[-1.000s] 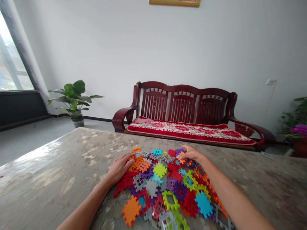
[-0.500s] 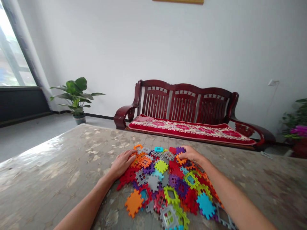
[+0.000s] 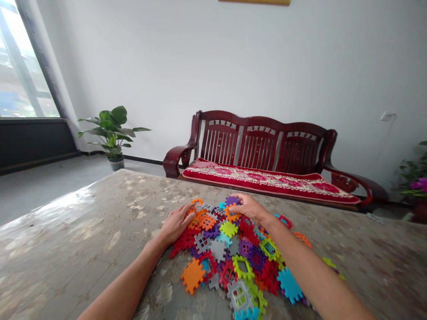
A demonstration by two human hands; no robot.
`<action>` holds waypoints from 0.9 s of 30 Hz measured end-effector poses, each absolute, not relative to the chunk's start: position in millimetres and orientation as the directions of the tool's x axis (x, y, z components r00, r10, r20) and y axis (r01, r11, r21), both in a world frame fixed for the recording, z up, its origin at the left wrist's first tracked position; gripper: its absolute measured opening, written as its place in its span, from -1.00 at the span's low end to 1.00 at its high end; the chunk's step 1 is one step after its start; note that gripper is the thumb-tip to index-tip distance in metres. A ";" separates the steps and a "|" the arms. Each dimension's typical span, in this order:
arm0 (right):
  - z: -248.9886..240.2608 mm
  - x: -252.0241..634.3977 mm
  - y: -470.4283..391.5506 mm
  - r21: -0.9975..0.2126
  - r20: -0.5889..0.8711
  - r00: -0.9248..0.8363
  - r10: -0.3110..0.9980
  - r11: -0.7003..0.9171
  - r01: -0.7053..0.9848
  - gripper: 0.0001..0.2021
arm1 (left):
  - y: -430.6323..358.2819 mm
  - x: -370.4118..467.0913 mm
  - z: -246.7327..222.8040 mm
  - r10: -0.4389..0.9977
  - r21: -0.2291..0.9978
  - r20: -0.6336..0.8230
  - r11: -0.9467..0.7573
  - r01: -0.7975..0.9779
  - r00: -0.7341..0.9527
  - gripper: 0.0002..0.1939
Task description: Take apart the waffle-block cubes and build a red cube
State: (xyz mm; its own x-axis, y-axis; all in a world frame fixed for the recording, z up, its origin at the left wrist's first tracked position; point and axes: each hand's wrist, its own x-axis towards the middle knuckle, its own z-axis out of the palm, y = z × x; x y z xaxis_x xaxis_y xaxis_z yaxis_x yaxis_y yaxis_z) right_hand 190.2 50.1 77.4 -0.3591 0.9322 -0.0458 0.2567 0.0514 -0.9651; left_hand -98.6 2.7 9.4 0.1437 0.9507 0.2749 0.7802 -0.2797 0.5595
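Toothed plastic pieces in several colours lie heaped on the patterned table (image 3: 110, 231) in front of me. My left hand (image 3: 178, 223) rests on the heap's left edge, fingers apart, over orange pieces (image 3: 206, 222). At the far side of the heap, my right hand (image 3: 247, 208) has its fingers around an orange window piece (image 3: 231, 214) and a purple piece (image 3: 232, 201). Nearer me lie a lime square (image 3: 229, 229), a grey square (image 3: 218, 250), an orange square (image 3: 192, 275) and a blue square (image 3: 289, 285).
Beyond the table stands a dark red wooden bench (image 3: 256, 142) with a red patterned cushion (image 3: 260, 177). A potted plant (image 3: 115, 129) is on the floor at the left. Pink flowers (image 3: 419, 184) show at the right edge.
My right hand has moved left across the far side of the heap, with the orange and purple pieces. Pieces at the right that my arm hid now show. My left hand has barely shifted.
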 end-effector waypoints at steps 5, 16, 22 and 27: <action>70.1 184.5 49.5 -0.938 -0.015 -0.360 0.933 0.112 0.329 -0.36 | -2.1 -98.8 12.7 0.942 0.555 0.294 -0.307 0.773 0.163 -0.45; 57.0 355.6 55.8 -0.817 -0.021 0.122 0.992 -0.087 0.570 -0.33 | -0.2 -99.1 9.9 0.933 0.503 0.288 -0.339 0.795 0.216 -0.45; 44.5 385.8 43.7 -0.751 -0.195 0.061 0.979 -0.189 0.632 -0.07 | 4.0 -101.1 6.5 0.930 0.501 0.285 -0.350 0.792 0.232 -0.44; 35.8 380.3 44.0 -0.703 -0.180 -0.072 0.981 -0.077 0.707 0.07 | 5.9 -102.5 5.3 0.935 0.503 0.269 -0.340 0.795 0.230 -0.44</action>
State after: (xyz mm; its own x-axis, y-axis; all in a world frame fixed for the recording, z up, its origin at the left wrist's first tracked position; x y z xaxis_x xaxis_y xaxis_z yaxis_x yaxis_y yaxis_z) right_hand 380.3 44.0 35.8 -0.0719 0.9811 -0.1796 0.7069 -0.0769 -0.7031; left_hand -102.5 5.9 5.3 0.2304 0.9352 0.2690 0.7947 -0.3404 0.5026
